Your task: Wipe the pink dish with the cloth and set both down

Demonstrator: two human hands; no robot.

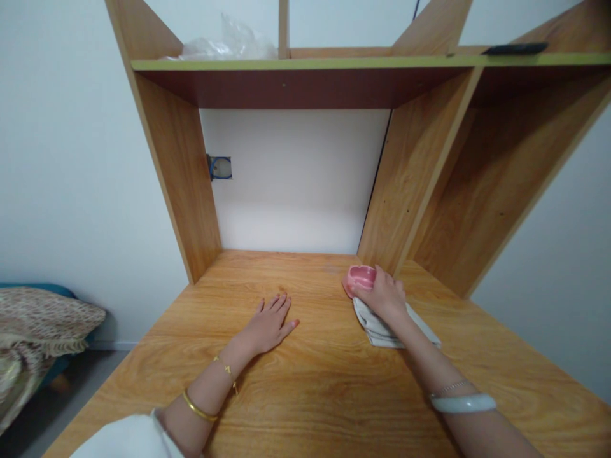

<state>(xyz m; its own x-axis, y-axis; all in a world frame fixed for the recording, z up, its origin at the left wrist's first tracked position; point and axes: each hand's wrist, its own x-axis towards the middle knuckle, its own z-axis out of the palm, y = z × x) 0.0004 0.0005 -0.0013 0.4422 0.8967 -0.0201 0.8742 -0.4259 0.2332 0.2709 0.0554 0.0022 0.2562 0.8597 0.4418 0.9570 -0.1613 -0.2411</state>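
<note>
My left hand [268, 326] lies flat on the wooden desk [305, 388], fingers stretched out, holding nothing. Toward the back right, my right hand [383, 294] grips a small pink bowl [361, 275] by its right side. The bowl is tilted so that its hollow faces me; I cannot tell whether its base touches the desk. A folded light-grey cloth [382, 331] with darker stripes lies on the desk beneath my right hand and wrist, partly hidden by them.
Wooden uprights [179, 178] carry a shelf [305, 63] above the desk. On it lie a clear plastic bag [229, 44] and a dark flat object [515, 48]. An uncovered socket box [221, 168] is in the wall. A patterned blanket [42, 321] covers furniture at left.
</note>
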